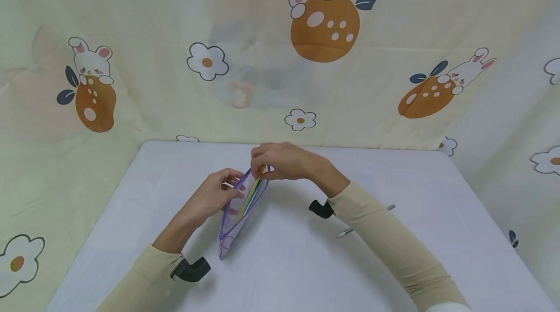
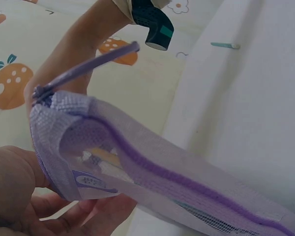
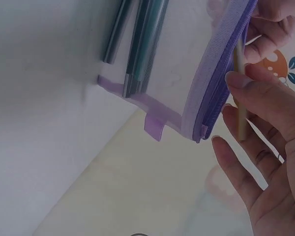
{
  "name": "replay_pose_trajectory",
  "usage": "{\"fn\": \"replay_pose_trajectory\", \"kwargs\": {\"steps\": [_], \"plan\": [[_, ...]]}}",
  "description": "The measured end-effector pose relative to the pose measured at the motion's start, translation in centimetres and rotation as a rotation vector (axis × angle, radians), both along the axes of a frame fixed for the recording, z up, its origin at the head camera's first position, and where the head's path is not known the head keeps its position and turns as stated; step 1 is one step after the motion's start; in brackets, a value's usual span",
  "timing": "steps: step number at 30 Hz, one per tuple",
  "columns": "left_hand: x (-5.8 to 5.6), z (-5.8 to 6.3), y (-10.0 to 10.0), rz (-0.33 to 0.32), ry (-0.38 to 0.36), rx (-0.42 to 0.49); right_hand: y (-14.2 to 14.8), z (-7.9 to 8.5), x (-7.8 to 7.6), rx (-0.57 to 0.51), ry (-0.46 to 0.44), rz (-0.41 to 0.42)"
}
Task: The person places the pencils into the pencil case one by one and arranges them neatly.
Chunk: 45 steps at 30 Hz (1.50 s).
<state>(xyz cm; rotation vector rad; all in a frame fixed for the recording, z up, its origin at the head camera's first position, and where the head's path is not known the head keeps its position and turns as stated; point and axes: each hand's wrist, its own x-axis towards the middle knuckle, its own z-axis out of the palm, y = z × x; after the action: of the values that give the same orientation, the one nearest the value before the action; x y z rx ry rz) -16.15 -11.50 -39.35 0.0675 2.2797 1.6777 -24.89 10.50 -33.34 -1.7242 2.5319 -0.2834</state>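
A purple-edged mesh pencil case [image 1: 226,243] stands tilted on the white table, its zipper open along the top. My left hand [image 1: 214,196] grips its left side, thumb at the opening; in the left wrist view its fingers [image 2: 108,211] curl behind the mesh. My right hand [image 1: 284,160] pinches a yellow pencil [image 3: 242,118] at the far end of the opening, the pencil's other end inside the case. Through the mesh in the right wrist view, several dark and green pencils [image 3: 142,44] show. The thumb [image 3: 246,83] lies close against the zipper edge.
A green pencil [image 1: 344,233] lies on the white table [image 1: 288,273] to the right, its middle hidden under my right sleeve [image 1: 372,224]. Behind the table's far edge hangs a cream curtain [image 1: 153,93] with rabbits and flowers. Black cameras [image 1: 192,270] sit on both wrists.
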Motion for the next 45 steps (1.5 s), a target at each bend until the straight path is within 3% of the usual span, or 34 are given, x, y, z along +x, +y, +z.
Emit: {"fn": "replay_pose_trajectory", "kwargs": {"steps": [10,29,40,45], "plan": [[0.1,0.1,0.0,0.013,0.007,-0.018,1.6,-0.3,0.2,-0.031,-0.012,-0.085],[0.1,0.3,-0.5,0.007,0.021,0.011,10.6,-1.8,1.0,-0.11,-0.409,-0.214],[0.1,0.1,-0.5,0.017,0.015,0.01,16.1,-3.4,2.5,-0.14,-0.505,-0.245],[0.1,0.0,-0.4,0.015,0.022,0.006,19.0,-4.5,3.2,-0.126,-0.536,-0.302]]}}
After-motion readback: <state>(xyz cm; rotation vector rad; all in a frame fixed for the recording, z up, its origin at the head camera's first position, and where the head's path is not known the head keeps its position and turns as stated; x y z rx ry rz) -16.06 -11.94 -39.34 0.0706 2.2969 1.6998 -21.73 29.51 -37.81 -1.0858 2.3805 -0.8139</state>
